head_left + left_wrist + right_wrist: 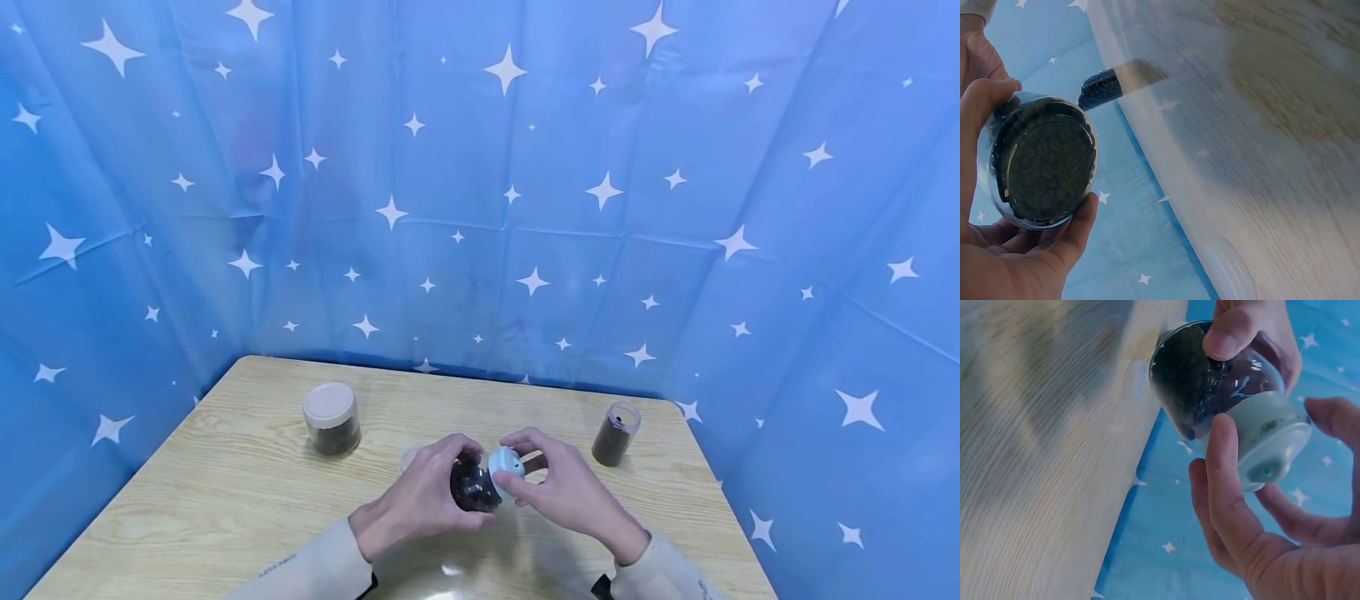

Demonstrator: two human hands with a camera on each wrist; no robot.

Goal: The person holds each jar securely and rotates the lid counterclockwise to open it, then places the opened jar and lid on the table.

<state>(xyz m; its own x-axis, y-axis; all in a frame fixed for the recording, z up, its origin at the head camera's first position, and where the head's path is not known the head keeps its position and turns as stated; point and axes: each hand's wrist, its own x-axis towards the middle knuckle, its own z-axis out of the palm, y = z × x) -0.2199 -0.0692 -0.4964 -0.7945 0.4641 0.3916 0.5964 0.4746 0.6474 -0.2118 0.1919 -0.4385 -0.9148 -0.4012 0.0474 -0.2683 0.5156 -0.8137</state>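
A clear jar [472, 486] of dark seeds or beans is held above the table, tilted on its side with its pale blue lid [504, 468] toward the right. My left hand [431, 492] grips the jar's body, thumb on one side and fingers on the other. In the left wrist view the round base of the jar [1047, 165] faces the camera, the dark pieces visible through it. My right hand [562, 483] holds the lid between thumb and fingers. The right wrist view shows the lid [1275, 440] on the jar's mouth, with fingertips around its rim.
A wider jar with a pale lid [330, 406] and dark contents stands at the back left of the wooden table [187, 500]. On the right is a clear cylindrical container [617, 435] of dark contents. A translucent round piece [409, 455] lies partly hidden behind my left hand.
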